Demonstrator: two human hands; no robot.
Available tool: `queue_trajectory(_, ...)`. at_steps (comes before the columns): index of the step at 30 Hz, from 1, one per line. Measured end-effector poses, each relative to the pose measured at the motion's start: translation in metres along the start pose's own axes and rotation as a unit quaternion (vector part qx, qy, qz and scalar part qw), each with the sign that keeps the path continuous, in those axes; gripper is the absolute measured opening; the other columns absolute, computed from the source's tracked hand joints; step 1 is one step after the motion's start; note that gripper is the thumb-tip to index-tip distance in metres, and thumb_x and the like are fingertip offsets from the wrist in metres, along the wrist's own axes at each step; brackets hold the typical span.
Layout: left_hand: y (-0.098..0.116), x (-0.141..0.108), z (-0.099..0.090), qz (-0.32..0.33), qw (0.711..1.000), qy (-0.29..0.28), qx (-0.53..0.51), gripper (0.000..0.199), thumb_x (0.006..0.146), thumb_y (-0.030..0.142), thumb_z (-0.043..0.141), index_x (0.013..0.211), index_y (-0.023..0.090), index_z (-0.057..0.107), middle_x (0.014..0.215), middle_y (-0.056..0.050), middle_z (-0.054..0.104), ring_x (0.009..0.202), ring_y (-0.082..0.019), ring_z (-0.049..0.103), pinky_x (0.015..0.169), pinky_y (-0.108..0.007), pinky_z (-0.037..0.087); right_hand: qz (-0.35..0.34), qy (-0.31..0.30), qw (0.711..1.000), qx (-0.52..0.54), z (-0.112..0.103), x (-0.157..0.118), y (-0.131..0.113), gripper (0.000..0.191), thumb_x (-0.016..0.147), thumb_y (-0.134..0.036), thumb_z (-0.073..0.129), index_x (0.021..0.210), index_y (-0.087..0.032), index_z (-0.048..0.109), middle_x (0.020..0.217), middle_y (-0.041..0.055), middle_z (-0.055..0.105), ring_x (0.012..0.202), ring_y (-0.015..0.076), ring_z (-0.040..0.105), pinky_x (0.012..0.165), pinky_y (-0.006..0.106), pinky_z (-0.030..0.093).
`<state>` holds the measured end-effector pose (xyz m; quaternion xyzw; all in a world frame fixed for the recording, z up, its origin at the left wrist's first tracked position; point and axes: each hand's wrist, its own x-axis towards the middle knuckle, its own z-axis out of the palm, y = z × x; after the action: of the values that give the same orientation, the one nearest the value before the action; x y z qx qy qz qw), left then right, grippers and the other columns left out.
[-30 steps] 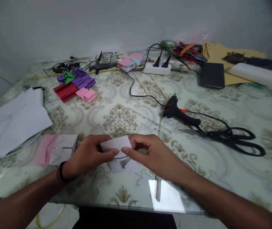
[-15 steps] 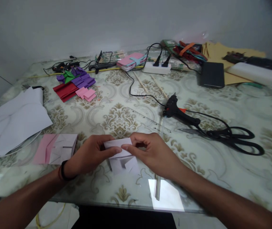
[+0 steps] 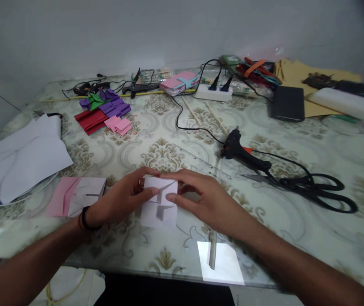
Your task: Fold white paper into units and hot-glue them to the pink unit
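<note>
A folded white paper (image 3: 160, 209) with creased flaps lies near the front of the table, between my hands. My left hand (image 3: 131, 193) grips its left side, thumb on top and fingers behind the upper edge. My right hand (image 3: 203, 195) holds the right side, its thumb on the paper and its fingers reaching over the top edge to the left hand's fingertips. Left of my left wrist, partly covered by it, sits a pink and white folded paper (image 3: 78, 193). A clear ruler (image 3: 197, 159) lies beyond my right hand.
A black glue gun (image 3: 244, 151) and black-handled scissors (image 3: 316, 189) lie to the right, with cables around them. Folded purple papers (image 3: 115, 106) and red paper (image 3: 89, 120) are at the back left. White sheets (image 3: 29, 157) lie left. A power strip (image 3: 214, 92) stands at the back.
The upper flap of the white paper, raised before, now lies flatter with a diagonal fold showing. My right fingers have moved left over its top edge. The view has shifted slightly.
</note>
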<state>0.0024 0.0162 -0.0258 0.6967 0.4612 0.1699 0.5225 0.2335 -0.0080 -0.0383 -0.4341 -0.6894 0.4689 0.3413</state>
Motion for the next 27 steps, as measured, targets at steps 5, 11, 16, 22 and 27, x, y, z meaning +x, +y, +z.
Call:
queue_trajectory(5,-0.003,0.002,-0.001,0.002,0.995,0.021,-0.096,0.042,0.098,0.036,0.06,0.137,0.025,0.049,0.096,0.001,0.057,0.064,-0.007,0.053,0.049,-0.015,0.038,0.042,-0.036,0.998,0.01,-0.004,0.002,0.005,0.01,0.091,-0.027,0.07,0.099,-0.022,0.074,0.102,0.0036,0.074,0.082,0.016,0.066,0.078,0.03,0.053)
queue_trajectory(11,-0.005,0.005,-0.007,0.046,0.997,0.042,-0.052,0.055,0.082,0.032,0.08,0.13,0.023,0.055,0.14,-0.009,0.054,0.096,-0.015,0.063,0.079,-0.026,0.054,0.11,-0.023,0.989,0.098,-0.007,0.003,0.009,0.018,0.089,-0.037,0.072,0.089,-0.019,0.067,0.076,-0.0001,0.065,0.071,0.0154,0.06,0.065,0.028,0.045)
queue_trajectory(16,-0.006,0.005,-0.008,0.034,0.995,0.076,0.062,0.052,0.085,0.038,0.075,0.13,0.018,0.061,0.103,-0.006,0.067,0.085,-0.017,0.061,0.075,-0.029,0.051,0.104,-0.053,0.988,0.104,-0.008,0.003,0.009,0.014,0.089,-0.033,0.071,0.089,-0.02,0.065,0.084,0.0002,0.066,0.074,0.0146,0.06,0.067,0.028,0.046)
queue_trajectory(22,-0.003,0.003,-0.006,0.047,0.991,0.095,0.084,0.04,0.092,0.038,0.064,0.125,0.017,0.068,0.077,0.001,0.064,0.069,-0.014,0.056,0.065,-0.025,0.045,0.02,-0.097,0.995,0.024,-0.013,0.002,0.006,0.02,0.084,-0.009,0.059,0.094,-0.02,0.072,0.097,0.0024,0.071,0.087,0.0168,0.066,0.079,0.029,0.049)
queue_trajectory(27,-0.004,0.003,-0.004,0.036,0.989,0.112,0.093,0.036,0.095,0.037,0.059,0.124,0.019,0.071,0.086,-0.003,0.074,0.074,-0.016,0.064,0.069,-0.027,0.049,-0.003,-0.099,0.995,-0.029,-0.026,0.002,-0.001,0.032,0.086,-0.007,0.051,0.104,-0.019,0.074,0.103,0.0048,0.073,0.091,0.0187,0.066,0.078,0.03,0.048)
